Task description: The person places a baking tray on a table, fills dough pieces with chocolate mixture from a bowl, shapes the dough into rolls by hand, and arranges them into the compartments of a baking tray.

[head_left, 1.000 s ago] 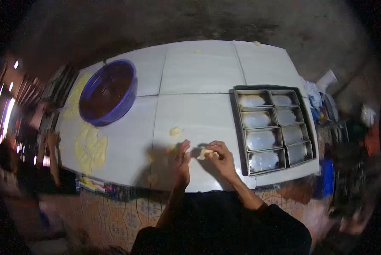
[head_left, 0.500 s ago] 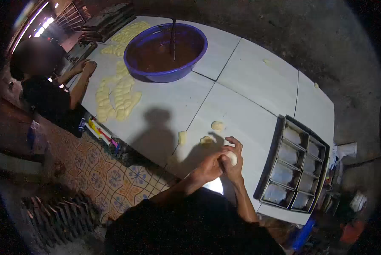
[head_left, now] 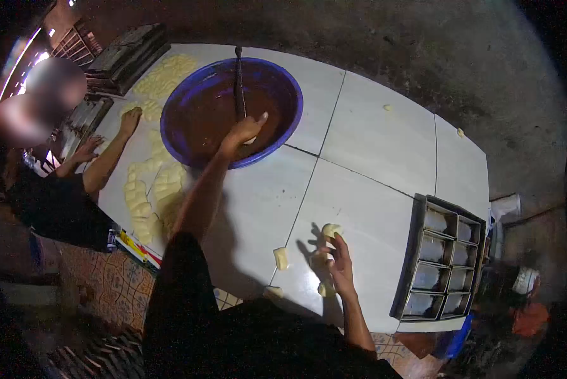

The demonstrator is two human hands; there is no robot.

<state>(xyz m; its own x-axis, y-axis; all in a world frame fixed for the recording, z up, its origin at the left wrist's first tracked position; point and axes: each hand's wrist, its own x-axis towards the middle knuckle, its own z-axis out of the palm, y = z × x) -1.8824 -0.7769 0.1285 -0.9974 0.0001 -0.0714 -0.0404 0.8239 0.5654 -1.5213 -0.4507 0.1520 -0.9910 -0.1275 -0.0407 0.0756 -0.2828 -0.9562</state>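
My left hand (head_left: 244, 131) is over the large purple bowl (head_left: 290, 139) of brown filling, at the lower visible part of a dark stick (head_left: 238, 82). Its fingers are curled and a pale bit shows beneath them; what they hold is unclear. Over the white tiled table, my right hand (head_left: 340, 262) has its fingers apart, the fingertips beside or touching a small dough piece (head_left: 331, 230). A second dough piece (head_left: 281, 258) lies to its left, another (head_left: 273, 291) nearer the table edge, and one more (head_left: 323, 289) just below the hand.
Flattened dough pieces (head_left: 141, 202) cover the table's left side. There a co-worker's hand (head_left: 130, 119) rests near the dough, beside stacked dark trays (head_left: 122, 57). A metal mould tray with several compartments (head_left: 426, 278) stands at the right. Small dough bits (head_left: 387, 107) lie farther back.
My hands were together around a pale dough ball; now they are apart, the left having reached forward into the bowl area and the right having opened near the dough pieces. The camera view has shifted.
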